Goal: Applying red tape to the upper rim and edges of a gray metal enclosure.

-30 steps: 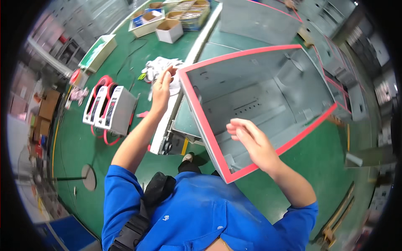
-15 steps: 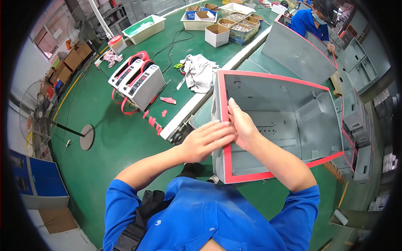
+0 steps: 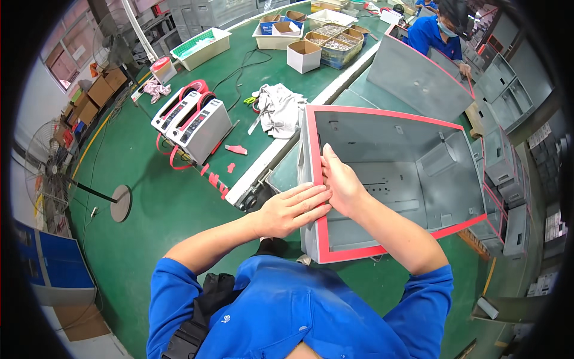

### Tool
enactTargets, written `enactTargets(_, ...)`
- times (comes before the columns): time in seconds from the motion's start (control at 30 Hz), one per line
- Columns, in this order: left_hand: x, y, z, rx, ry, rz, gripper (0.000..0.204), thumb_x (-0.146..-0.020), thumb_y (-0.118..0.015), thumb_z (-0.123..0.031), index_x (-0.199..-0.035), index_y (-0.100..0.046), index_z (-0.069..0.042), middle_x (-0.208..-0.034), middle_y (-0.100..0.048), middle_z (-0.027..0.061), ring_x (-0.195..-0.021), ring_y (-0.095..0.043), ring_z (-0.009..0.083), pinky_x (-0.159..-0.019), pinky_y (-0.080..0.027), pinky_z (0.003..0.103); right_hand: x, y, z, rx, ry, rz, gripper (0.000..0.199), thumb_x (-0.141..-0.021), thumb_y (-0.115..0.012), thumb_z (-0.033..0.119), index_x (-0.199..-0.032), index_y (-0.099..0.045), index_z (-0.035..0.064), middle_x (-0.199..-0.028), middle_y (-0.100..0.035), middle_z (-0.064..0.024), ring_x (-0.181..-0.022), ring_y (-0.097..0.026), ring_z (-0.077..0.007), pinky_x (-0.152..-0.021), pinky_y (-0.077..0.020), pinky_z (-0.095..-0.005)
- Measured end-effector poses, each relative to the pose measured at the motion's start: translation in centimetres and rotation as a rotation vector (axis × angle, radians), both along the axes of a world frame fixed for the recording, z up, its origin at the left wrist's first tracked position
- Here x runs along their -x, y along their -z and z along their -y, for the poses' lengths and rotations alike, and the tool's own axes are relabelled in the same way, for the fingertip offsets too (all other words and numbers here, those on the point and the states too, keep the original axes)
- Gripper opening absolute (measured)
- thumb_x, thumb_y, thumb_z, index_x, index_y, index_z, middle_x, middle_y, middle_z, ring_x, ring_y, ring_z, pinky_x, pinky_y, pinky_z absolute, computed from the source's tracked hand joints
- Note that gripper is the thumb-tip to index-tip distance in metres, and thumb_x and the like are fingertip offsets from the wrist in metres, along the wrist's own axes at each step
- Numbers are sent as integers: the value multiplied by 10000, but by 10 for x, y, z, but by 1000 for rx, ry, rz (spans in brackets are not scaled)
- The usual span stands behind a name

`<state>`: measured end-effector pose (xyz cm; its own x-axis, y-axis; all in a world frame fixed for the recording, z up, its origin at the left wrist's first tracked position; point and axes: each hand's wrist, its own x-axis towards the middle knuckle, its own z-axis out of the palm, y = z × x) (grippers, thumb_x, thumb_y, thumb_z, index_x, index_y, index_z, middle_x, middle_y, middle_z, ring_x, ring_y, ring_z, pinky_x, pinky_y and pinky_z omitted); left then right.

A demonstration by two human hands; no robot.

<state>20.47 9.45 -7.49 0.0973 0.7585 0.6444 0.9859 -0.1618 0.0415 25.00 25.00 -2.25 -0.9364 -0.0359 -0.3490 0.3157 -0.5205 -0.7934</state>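
Observation:
An open grey metal box (image 3: 382,185) with red tape (image 3: 394,113) around its front rim sits tilted before me, partly on the edge of the green table. My left hand (image 3: 290,210) lies flat across the left side of the rim, fingers stretched out, their tips close to the other hand. Just inside the same rim is my right hand (image 3: 342,182), thumb pointing up and fingers bent against the taped edge. Its fingertips are partly hidden.
Two tape dispensers (image 3: 197,128) with red rolls stand on the green table, near a crumpled white cloth (image 3: 280,110) and red tape scraps (image 3: 236,149). A divided tub (image 3: 335,45) holds small parts. At the upper right a co-worker (image 3: 433,36) handles another grey box (image 3: 412,78).
My left hand has slid slightly down the rim toward me, and its fingers now lie flatter across the tape. The right hand stays at the same edge. The whole view has shifted a little.

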Motion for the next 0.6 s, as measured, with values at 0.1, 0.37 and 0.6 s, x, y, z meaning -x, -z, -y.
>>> enactTargets(0.1,16,1,-3,40,-8,-10,400,-737,-497,-51,-1134,-502,-2,-1220,-481,161,-1141,-466,276,-972,-367,403,-8,0,-3,-111,220,-16,659,-906,-346,469,-1250,-311,-92,-1294,-354,-190,-1207,-354,-236,-984,-308,-315)
enactTargets(0.37,135,5,-58,5,-336,-58,519,-677,-444,62,-1194,-428,11,-1247,-445,180,-1163,-432,297,-977,-346,373,-67,-12,-27,-100,235,-141,648,-932,-288,417,-1290,-213,-118,-1346,-252,-252,-1278,-249,-299,-1054,-234,-375)
enactTargets(0.6,130,6,-65,15,-403,-88,565,-652,-453,83,-1212,-399,27,-1295,-391,182,-1213,-369,312,-988,-332,373,-98,-9,-30,-350,271,-258,553,-949,-252,367,-1286,-276,-71,-1308,-340,-214,-1238,-330,-281,-1030,-278,-369)
